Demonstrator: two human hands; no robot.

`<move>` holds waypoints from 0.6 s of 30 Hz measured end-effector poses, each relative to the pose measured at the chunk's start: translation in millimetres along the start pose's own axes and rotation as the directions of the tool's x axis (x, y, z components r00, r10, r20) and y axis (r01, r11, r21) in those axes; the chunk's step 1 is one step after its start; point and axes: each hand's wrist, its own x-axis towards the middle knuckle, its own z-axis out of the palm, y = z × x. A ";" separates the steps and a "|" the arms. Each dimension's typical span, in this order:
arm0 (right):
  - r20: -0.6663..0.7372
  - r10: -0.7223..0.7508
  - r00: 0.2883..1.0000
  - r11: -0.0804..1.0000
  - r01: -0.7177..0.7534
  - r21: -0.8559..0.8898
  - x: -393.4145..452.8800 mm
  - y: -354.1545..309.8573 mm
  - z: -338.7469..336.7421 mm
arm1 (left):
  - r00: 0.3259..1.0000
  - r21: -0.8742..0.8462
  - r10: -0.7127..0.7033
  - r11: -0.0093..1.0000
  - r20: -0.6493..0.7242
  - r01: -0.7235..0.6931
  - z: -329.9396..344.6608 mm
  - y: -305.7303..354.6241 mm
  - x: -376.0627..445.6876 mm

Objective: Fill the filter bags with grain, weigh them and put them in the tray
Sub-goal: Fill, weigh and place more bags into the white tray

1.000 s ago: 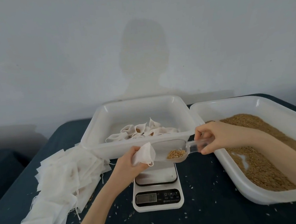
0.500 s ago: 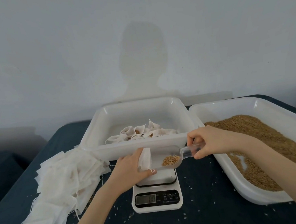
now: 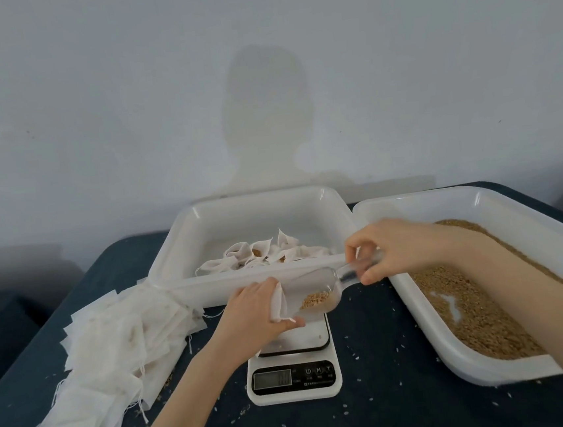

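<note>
My left hand [image 3: 253,314] holds a white filter bag [image 3: 277,302] open just above the white digital scale [image 3: 294,374]. My right hand [image 3: 385,249] grips the handle of a clear plastic scoop [image 3: 318,289] that holds a little brown grain. The scoop is tilted down to the left, and its mouth sits in the bag's opening. Behind the hands stands a white tray [image 3: 211,282] with several filled bags [image 3: 263,253]. A second white tray [image 3: 432,329] on the right holds loose brown grain [image 3: 472,319].
A heap of empty white filter bags [image 3: 114,350] lies on the dark blue table [image 3: 396,415] at the left. Spilled grains dot the table around the scale. A grey wall stands close behind the trays.
The scoop has moved left and tipped down into the bag's mouth. My left hand has shifted slightly down with the bag over the scale.
</note>
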 end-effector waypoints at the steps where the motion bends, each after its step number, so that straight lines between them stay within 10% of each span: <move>1: -0.026 -0.013 1.000 0.997 0.011 -0.073 0.1 -5.8 -6.2 | 1.000 -0.025 -0.007 1.000 -0.002 0.007 1.2 1.9 0.8; 8: -0.167 -0.236 0.957 0.715 0.055 -0.697 3.9 -51.6 -36.9 | 0.980 -0.396 -0.155 0.913 -0.127 0.094 19.9 22.9 7.8; 18: -0.209 -0.329 0.921 0.481 -0.027 -0.876 -7.1 -93.2 -54.2 | 0.944 -0.611 -0.287 0.780 -0.159 0.134 21.6 45.9 20.3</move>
